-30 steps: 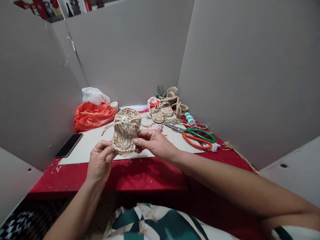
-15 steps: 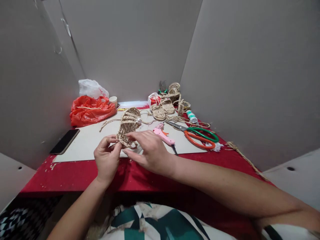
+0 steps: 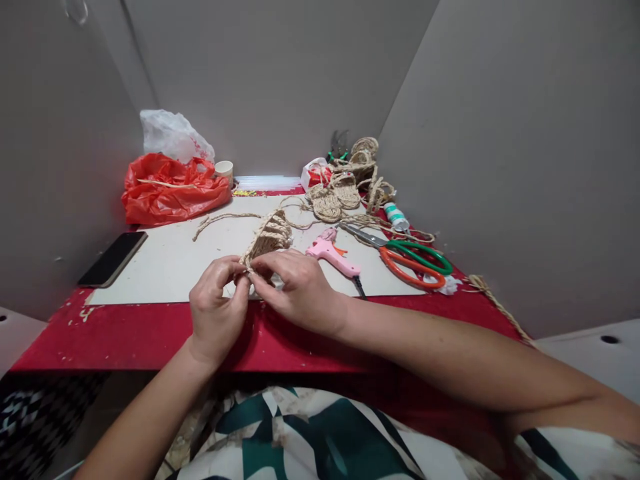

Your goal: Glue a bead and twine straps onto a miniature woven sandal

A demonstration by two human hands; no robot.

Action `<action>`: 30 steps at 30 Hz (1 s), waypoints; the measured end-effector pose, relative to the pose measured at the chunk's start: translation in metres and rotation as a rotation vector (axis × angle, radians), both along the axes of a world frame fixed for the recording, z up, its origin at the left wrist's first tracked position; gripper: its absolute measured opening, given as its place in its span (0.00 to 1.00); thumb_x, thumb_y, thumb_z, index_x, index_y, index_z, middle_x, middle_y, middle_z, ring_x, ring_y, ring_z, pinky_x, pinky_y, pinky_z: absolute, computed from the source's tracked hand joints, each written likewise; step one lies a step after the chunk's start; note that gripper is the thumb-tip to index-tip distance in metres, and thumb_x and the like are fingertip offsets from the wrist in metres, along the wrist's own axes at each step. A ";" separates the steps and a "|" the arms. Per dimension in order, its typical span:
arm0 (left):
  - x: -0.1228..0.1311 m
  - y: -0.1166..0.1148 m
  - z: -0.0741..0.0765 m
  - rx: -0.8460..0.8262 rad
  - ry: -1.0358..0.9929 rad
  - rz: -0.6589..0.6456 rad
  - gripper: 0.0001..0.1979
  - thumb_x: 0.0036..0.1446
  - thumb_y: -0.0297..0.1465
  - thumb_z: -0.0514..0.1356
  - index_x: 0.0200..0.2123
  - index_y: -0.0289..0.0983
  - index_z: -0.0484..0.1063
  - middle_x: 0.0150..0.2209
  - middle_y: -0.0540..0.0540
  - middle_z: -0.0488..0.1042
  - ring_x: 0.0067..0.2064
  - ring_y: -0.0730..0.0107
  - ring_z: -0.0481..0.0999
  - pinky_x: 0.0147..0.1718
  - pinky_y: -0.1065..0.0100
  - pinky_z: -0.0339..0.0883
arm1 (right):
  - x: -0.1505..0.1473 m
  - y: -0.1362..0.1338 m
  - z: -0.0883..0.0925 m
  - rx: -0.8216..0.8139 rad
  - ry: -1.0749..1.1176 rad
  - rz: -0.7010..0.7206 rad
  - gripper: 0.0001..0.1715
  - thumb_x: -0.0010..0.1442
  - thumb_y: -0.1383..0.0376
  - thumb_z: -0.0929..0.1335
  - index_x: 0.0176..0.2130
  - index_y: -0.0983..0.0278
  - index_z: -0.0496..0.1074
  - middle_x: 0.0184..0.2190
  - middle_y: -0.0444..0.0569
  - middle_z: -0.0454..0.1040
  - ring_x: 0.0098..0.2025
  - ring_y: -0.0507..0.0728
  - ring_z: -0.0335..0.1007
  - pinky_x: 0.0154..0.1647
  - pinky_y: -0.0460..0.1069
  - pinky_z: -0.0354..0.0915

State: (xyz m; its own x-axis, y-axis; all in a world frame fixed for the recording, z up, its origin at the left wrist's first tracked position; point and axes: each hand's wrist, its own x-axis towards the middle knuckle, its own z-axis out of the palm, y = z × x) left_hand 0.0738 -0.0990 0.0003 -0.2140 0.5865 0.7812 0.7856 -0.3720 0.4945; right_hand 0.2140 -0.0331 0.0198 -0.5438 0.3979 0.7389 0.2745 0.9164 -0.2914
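Observation:
A small woven straw sandal (image 3: 273, 235) stands tilted on its side above the white board, its near end between my two hands. My left hand (image 3: 219, 303) pinches that near edge between thumb and fingers. Close beside it, my right hand (image 3: 303, 293) has its thumb and forefinger closed on the same edge; its other fingers curl behind and are partly hidden. A braided straw cord (image 3: 225, 217) trails left from the sandal across the board. Just right of my right hand lies a pink glue gun (image 3: 333, 255).
Scissors (image 3: 405, 257) with green and orange handles lie right on the white board (image 3: 160, 267). Behind are several straw sandals (image 3: 325, 202), a thread spool (image 3: 397, 217) and glue sticks (image 3: 267, 182). A red plastic bag (image 3: 173, 193), paper cup (image 3: 225, 171) and phone (image 3: 114, 259) are left.
The sandal has turned from showing its broad face to a tilted, edge-on pose. My right hand's fingers have closed in on its near edge beside my left. The camera view has shifted slightly.

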 end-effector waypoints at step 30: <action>0.006 -0.006 0.002 -0.094 0.076 -0.045 0.15 0.52 0.24 0.62 0.44 0.39 0.72 0.39 0.48 0.78 0.37 0.69 0.78 0.40 0.68 0.74 | 0.015 0.007 0.027 -0.099 -0.428 0.005 0.08 0.59 0.70 0.66 0.36 0.66 0.75 0.31 0.51 0.77 0.31 0.56 0.70 0.34 0.49 0.60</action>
